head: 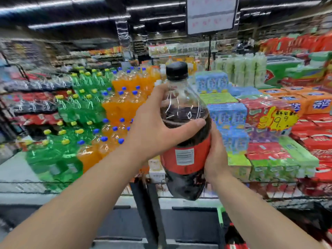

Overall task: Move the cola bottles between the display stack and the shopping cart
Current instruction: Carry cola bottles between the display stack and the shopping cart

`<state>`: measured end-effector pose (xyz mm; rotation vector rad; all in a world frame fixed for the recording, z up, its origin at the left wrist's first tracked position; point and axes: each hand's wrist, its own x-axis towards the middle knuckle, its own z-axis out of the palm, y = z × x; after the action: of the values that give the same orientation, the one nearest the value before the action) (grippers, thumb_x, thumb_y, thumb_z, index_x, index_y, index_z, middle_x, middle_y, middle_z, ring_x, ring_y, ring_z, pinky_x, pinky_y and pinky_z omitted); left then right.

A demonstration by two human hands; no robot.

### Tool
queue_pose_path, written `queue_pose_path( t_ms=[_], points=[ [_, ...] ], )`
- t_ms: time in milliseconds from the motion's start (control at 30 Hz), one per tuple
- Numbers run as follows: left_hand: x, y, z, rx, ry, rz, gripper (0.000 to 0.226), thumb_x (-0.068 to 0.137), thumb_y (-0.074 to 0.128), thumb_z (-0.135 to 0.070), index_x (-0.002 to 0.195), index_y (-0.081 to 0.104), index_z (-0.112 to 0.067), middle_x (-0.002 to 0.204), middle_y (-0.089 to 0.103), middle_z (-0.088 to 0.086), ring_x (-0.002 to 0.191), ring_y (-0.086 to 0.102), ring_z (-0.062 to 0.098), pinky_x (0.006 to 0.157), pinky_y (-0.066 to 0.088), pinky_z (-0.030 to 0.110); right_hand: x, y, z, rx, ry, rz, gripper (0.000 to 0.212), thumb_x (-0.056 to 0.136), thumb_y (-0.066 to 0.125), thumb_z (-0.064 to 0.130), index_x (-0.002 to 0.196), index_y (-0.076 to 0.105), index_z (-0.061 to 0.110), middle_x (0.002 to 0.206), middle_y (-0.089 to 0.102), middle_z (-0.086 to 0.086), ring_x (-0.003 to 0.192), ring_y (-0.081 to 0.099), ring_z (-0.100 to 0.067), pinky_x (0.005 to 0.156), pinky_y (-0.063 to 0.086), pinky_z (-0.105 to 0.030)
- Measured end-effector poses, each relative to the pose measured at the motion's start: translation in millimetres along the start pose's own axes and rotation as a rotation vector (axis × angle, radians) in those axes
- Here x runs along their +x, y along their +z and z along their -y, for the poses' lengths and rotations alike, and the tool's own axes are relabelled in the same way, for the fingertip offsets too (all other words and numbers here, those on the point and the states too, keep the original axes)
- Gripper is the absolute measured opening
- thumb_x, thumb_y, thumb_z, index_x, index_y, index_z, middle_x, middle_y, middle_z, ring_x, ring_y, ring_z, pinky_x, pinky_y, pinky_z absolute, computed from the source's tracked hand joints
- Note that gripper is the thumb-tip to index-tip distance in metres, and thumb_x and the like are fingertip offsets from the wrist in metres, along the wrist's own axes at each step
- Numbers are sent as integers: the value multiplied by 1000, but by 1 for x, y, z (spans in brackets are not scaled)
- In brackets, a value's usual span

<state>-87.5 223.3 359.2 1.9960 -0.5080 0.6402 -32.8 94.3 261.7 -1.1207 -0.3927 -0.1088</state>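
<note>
A large cola bottle (185, 123) with a black cap and a red label is held upright in the air in front of me, over the wire shopping cart (280, 196). My left hand (161, 128) grips its upper body, thumb across the front. My right hand (215, 157) wraps round the label from the right side. The display stack (36, 108) of dark cola packs in red wrap stands at the far left, blurred.
Stacks of green soda bottles (71, 126) and orange soda bottles (118, 112) stand left of the held bottle. Boxed drinks (228, 119) and red packs (314, 133) fill the right. A price sign (211, 13) hangs overhead on a pole. The cart's rim crosses the lower view.
</note>
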Motion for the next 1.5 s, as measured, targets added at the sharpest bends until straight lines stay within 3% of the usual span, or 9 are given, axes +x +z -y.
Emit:
queue_pose_path(
  t_ms=[167,267,500,633,900,1033,1167,1333,1500],
  points=[
    [-41,-132,41,142,-41,-123,55,62,79,-46,105,46,-43,97,63,-32,92,60,-18,77,41,1,-1,141,-66,38,32,111,48,82,51,66,109,73,34,116,71,3,113,63,-15,90,50,-34],
    [-48,-155,55,185,-63,-140,61,61,79,-51,111,48,-38,102,64,-24,93,62,-14,80,43,6,0,166,-85,131,72,128,50,83,49,63,113,72,31,118,70,1,111,64,-16,83,54,-26],
    [-74,-261,109,281,-165,-240,72,57,73,-62,117,51,-29,108,67,-15,97,64,-6,83,47,12,9,285,-149,162,148,253,52,81,50,70,115,69,36,120,69,3,114,63,-17,90,49,-34],
    [-81,-314,145,346,-224,-319,61,57,68,-65,109,46,-42,106,64,-22,98,61,-10,84,46,11,25,347,-189,218,216,336,49,84,46,64,110,73,33,117,71,1,113,63,-18,91,47,-36],
    [-77,-412,218,389,-312,-466,59,59,74,-57,109,55,-33,104,69,-20,95,66,-6,81,52,17,74,461,-274,266,327,412,68,78,48,66,90,58,0,112,59,-34,96,54,-24,99,40,-61],
    [-72,-466,250,445,-362,-519,57,60,73,-60,108,55,-36,102,69,-16,95,66,-3,83,54,24,97,523,-306,332,372,490,58,76,50,65,104,74,19,114,70,-10,113,58,-24,102,44,-47],
    [-72,-522,285,461,-387,-545,64,60,73,-60,114,54,-32,106,69,-18,98,65,-5,82,53,20,115,584,-339,347,341,551,51,79,49,62,99,75,24,111,71,-7,107,59,-20,101,44,-45],
    [-75,-601,338,514,-414,-564,82,54,68,-69,124,51,-30,122,61,-16,111,60,2,93,53,34,135,665,-386,361,327,543,51,81,48,61,98,75,21,111,70,-9,108,57,-22,104,43,-47],
    [-70,-682,393,459,-380,-499,64,60,77,-57,113,52,-31,107,67,-17,98,64,-6,83,54,21,154,742,-430,313,303,473,44,81,46,61,92,77,31,99,75,3,95,65,-10,81,52,-29]
  ],
)
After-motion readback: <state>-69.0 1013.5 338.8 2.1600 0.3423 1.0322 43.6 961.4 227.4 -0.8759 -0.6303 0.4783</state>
